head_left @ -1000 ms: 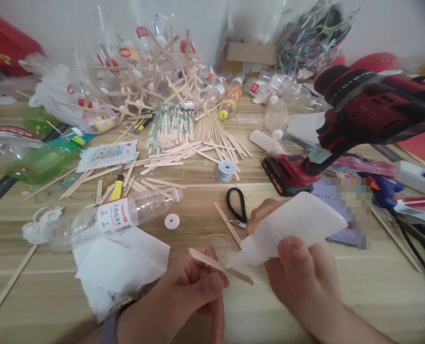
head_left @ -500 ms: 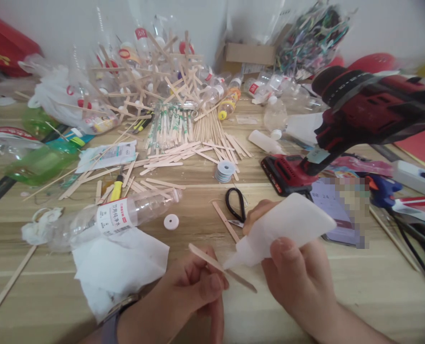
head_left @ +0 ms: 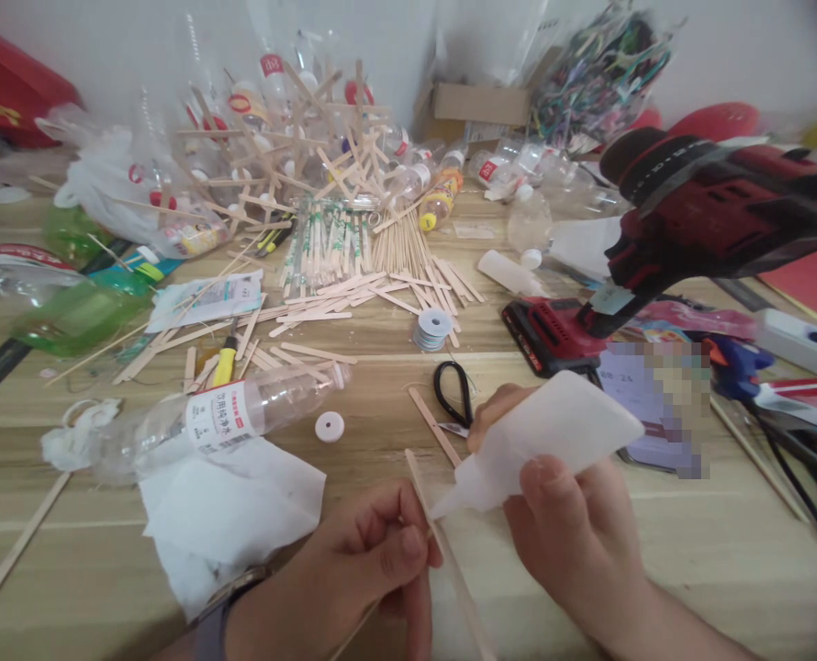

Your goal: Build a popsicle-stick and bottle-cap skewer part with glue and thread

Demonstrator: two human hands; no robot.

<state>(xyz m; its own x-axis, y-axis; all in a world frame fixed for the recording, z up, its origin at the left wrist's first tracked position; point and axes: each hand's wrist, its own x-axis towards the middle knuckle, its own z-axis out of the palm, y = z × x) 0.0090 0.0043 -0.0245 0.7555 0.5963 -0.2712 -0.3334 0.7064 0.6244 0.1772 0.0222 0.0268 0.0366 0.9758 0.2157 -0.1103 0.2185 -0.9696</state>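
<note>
My left hand is closed, its thumb and fingers pinching wooden craft sticks. One craft stick slants down along the fingertips toward the bottom edge. Part of a second thin stick shows below the palm; whether the two are joined is hidden. In my right hand is a translucent white glue bottle, tipped so that its narrow nozzle points down-left. The nozzle tip is at the upright stick, close to my left fingertips; I cannot tell if it touches. Just beyond lie another craft stick and black-handled scissors.
A clear water bottle lies left over white paper, near a white cap. A red and black drill stands right, by a phone. Behind are a wire spool, loose sticks and several plastic bottles.
The craft stick in my left hand has turned from a shallow slant to a steep one, and a second stick shows below the palm. The glue bottle stays nearly still.
</note>
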